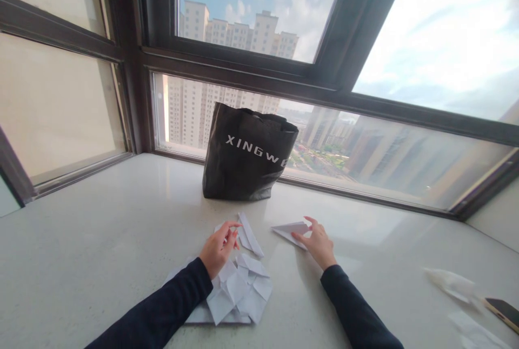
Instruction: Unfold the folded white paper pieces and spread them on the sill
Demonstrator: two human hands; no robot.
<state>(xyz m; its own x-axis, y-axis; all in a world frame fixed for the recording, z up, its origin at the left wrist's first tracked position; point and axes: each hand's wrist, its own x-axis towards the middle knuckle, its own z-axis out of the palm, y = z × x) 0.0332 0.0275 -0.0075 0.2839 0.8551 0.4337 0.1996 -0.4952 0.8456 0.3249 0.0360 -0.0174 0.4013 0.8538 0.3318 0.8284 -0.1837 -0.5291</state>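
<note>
My right hand (318, 243) grips a folded white paper airplane (290, 228) at its wide end, thumb on the near side and fingers on the far side. The plane's pointed end faces left, low over the white surface. My left hand (221, 246) hovers above a pile of folded white papers (241, 289), its fingers loosely bent and apart, with nothing visible in them. Just right of those fingers lies a narrow folded paper strip (250, 235). The left forearm and hand hide part of the pile.
A black bag (249, 157) with white lettering stands upright behind the papers, near the window (405, 149). On the right side of the white countertop (377, 235) lie a phone (503, 312) and a blurred whitish item (452, 286). Dark window frames border the back and left.
</note>
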